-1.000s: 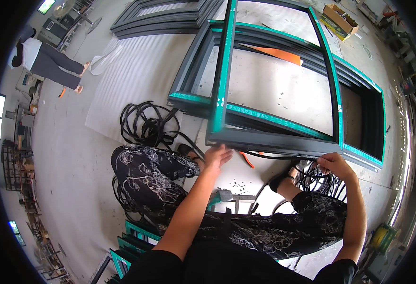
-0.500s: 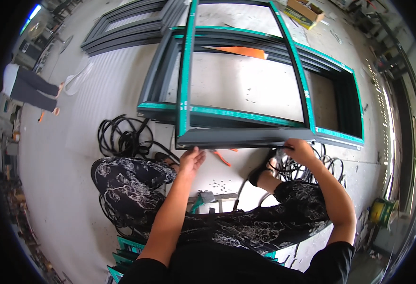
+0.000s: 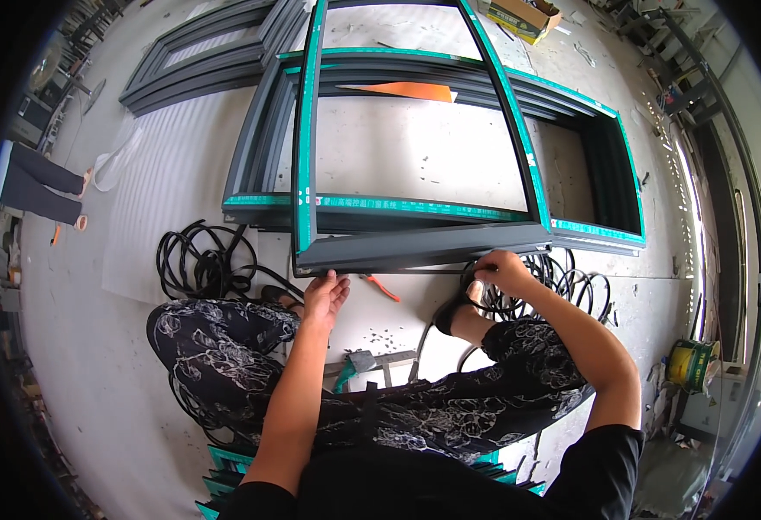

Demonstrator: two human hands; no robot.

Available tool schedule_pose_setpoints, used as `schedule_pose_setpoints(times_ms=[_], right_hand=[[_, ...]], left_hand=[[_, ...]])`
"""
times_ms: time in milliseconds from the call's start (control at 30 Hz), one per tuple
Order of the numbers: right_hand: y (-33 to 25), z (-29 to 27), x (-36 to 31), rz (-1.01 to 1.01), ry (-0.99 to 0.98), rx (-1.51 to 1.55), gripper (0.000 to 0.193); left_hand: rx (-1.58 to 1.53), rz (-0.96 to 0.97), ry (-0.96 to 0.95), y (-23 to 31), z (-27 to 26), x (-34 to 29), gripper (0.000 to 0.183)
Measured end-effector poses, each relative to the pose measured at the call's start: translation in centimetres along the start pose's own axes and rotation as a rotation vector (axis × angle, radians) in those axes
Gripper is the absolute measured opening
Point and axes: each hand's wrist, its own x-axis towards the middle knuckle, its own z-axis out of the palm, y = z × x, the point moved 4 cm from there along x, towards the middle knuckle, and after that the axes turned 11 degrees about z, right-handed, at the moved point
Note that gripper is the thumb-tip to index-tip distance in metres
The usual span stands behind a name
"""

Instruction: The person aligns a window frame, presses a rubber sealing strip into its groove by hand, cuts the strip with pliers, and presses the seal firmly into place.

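Observation:
A dark grey window frame with green film on its sides is tilted up in front of me. My left hand is beneath its near left corner, palm turned up and fingers apart, fingertips by the lower edge. Further right, my right hand has its fingers closed on a thin black rubber strip that runs along the frame's near edge. That strip's far end is hidden near the left hand.
Black strip coils lie by my left foot and right foot. Orange-handled pliers rest on the floor. Stacked frames stand behind. A cardboard box sits far right. Another person is at left.
The view has shifted, so the whole scene sits further left. My right hand stays closed at the frame's near edge, and my left hand remains by the corner.

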Motion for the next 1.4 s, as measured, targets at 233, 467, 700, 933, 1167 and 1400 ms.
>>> schedule_pose_setpoints(times_ms=[233,467,700,933,1167,1400], right_hand=[[-0.7,0.6,-0.2,-0.1,0.404,-0.298,0.016],[-1.2,0.9,-0.6,-0.14,0.526,-0.264,0.01],[0.4,3.1,-0.5,-0.007,0.184,-0.316,0.019],[5.8,5.7,-1.8,0.464,-0.052,0.583,0.031],[3.5,6.5,0.8,0.575,0.148,1.158,0.022],[3.4,7.6,0.6,0.4,0.486,1.051,0.022]], left_hand=[[0.022,0.003,0.0,0.1,0.0,-0.1,0.019],[0.018,0.008,-0.003,0.3,0.2,-0.4,0.018],[0.29,-0.017,0.014,0.1,0.3,-1.7,0.032],[0.535,-0.03,-0.33,-2.1,7.8,-6.1,0.027],[0.611,-0.008,-0.39,-3.9,9.7,-6.5,0.023],[0.571,0.046,-0.333,-3.1,9.1,-6.8,0.021]])
